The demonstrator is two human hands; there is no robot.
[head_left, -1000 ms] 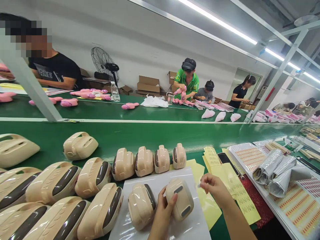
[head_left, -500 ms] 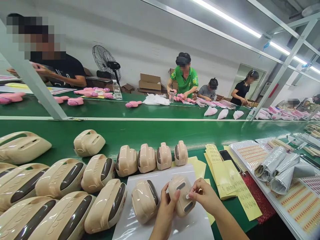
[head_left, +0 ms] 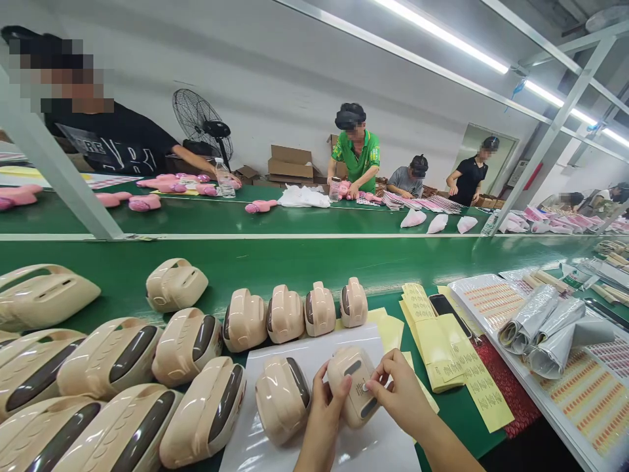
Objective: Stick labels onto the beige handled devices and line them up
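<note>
The right hand, clear a second ago, now pinches a tiny white scrap against the rounded beige plastic housing gripped by the left hand towards the near edge of the green desk, so both hands work it.

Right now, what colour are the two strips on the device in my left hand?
The strips are grey; head view shows this.

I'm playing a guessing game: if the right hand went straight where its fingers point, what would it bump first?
The beige device in the left hand. The right hand is right at its flat side, perhaps touching; exact depth is hard to tell.
</note>
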